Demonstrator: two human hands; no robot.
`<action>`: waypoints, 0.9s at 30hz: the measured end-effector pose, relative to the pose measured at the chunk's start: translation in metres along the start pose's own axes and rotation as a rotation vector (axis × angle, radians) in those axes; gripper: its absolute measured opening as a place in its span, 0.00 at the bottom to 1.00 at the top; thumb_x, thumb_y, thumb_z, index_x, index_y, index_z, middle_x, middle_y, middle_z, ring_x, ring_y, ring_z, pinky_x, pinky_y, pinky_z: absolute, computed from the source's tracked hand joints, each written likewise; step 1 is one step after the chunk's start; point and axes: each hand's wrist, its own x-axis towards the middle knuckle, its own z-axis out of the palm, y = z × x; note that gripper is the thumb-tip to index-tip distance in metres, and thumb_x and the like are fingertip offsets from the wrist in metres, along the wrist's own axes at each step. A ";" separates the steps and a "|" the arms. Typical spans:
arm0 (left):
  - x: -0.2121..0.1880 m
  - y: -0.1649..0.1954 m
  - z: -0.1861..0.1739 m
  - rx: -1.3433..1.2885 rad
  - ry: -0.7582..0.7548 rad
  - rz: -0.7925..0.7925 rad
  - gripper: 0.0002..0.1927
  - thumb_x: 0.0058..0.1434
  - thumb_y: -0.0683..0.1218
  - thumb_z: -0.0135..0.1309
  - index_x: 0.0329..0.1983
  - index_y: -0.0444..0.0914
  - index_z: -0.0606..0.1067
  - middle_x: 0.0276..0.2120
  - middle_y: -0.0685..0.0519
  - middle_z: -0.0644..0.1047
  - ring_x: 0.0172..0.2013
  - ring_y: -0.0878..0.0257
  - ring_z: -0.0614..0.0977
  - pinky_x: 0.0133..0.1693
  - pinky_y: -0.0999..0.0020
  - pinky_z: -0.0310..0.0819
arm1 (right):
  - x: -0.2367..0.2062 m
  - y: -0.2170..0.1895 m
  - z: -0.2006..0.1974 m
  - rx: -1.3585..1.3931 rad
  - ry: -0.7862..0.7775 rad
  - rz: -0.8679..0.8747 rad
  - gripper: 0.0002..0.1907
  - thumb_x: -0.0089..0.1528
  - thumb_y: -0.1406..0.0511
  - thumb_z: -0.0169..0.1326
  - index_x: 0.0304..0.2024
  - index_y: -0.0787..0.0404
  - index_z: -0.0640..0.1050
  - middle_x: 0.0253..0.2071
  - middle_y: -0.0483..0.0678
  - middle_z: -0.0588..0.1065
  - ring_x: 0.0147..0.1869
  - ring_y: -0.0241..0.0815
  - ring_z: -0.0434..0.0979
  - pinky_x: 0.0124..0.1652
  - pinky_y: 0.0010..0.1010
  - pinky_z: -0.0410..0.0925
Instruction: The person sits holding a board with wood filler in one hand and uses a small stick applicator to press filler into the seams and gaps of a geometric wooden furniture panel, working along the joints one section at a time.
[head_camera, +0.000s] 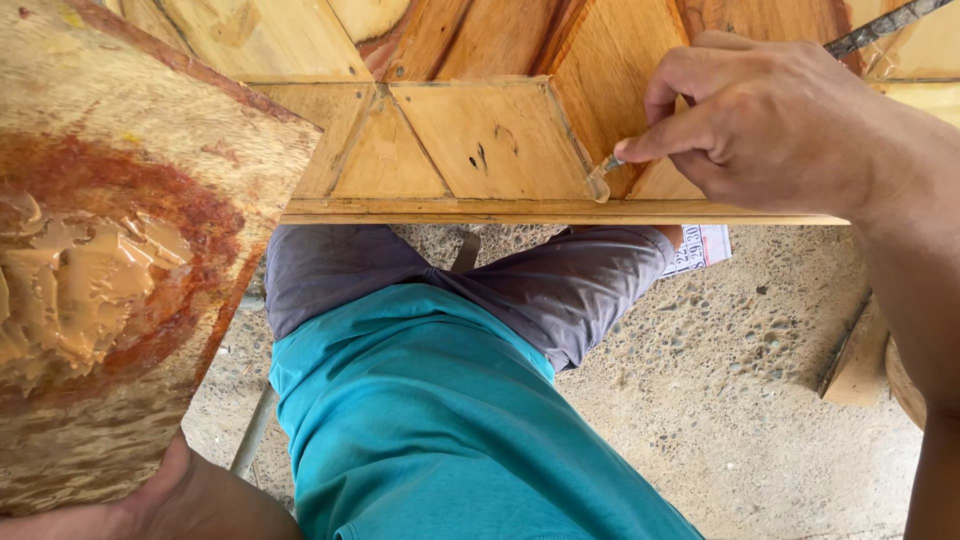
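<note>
My right hand (770, 125) is closed on a small putty knife (600, 180), and its blade tip touches a seam near the front edge of a wooden panel (480, 140) made of angled, inlaid pieces. My left hand (185, 495) grips the lower edge of a rough plywood board (130, 160), tilted up at the left. A lump of tan wood filler (75, 290) sits on the board inside a reddish-brown stain.
Below the panel are my legs in grey shorts (540, 285) and a teal shirt (430, 420). The floor is pebbled concrete (740, 370), with a printed paper (700, 248) and wood offcuts (860, 365) at the right. A metal rod (255, 430) lies low left.
</note>
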 end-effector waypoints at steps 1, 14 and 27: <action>0.000 -0.001 0.000 -0.004 -0.002 0.000 0.39 0.68 0.53 0.64 0.73 0.28 0.63 0.70 0.40 0.68 0.66 0.47 0.73 0.69 0.44 0.70 | 0.003 0.002 -0.001 -0.023 0.035 -0.016 0.14 0.59 0.67 0.58 0.42 0.41 0.87 0.41 0.41 0.76 0.50 0.40 0.78 0.46 0.30 0.73; 0.002 -0.003 0.001 0.000 -0.015 -0.009 0.40 0.68 0.53 0.65 0.73 0.27 0.63 0.69 0.39 0.68 0.66 0.46 0.74 0.69 0.44 0.70 | 0.002 0.007 -0.004 0.258 -0.036 0.049 0.12 0.63 0.68 0.54 0.40 0.48 0.87 0.36 0.39 0.78 0.38 0.35 0.80 0.31 0.29 0.72; 0.006 -0.008 0.002 -0.002 -0.029 -0.019 0.40 0.68 0.52 0.65 0.73 0.26 0.62 0.68 0.38 0.68 0.65 0.45 0.74 0.68 0.44 0.70 | -0.025 -0.006 -0.005 0.438 0.002 0.125 0.11 0.59 0.68 0.57 0.43 0.53 0.85 0.38 0.38 0.78 0.36 0.33 0.79 0.32 0.27 0.74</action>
